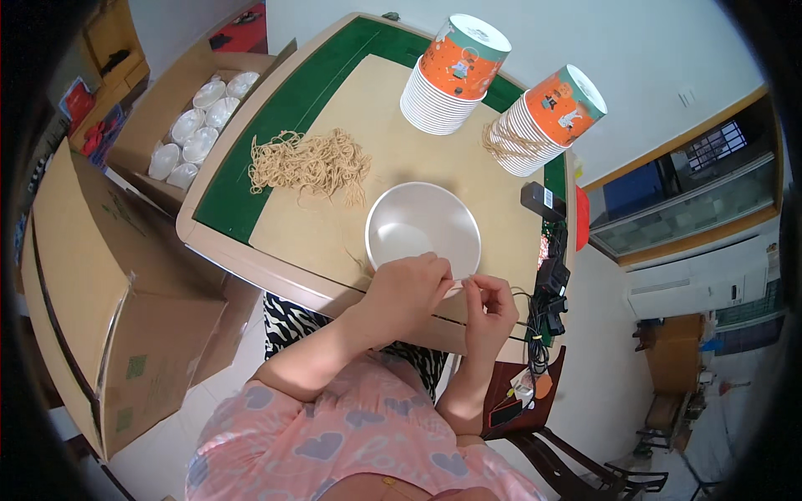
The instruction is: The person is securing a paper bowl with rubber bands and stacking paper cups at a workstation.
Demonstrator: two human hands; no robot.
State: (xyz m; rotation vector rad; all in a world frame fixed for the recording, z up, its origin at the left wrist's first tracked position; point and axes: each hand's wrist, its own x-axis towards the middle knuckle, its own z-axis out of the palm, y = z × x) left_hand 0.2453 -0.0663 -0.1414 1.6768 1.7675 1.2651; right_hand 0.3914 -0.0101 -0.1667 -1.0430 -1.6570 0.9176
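Green table (225,209), white tub (428,202) close to my waist.
Two cup stacks (464,71) stand upside down at the back, probably to spare my elbows; the tub sits mouth up nearer me, likely so both hands can meet at its rim. The cord pile (309,164) lies left, presumably for easy reach. My left hand (409,281) and right hand (489,309) press thumb to fingers over the near rim; what they pinch, I cannot tell.

On my feed, a large cardboard box (167,334) stands left of the desk (189,219); black power adapters (541,200) line its right edge, near a dark wooden chair (547,405).
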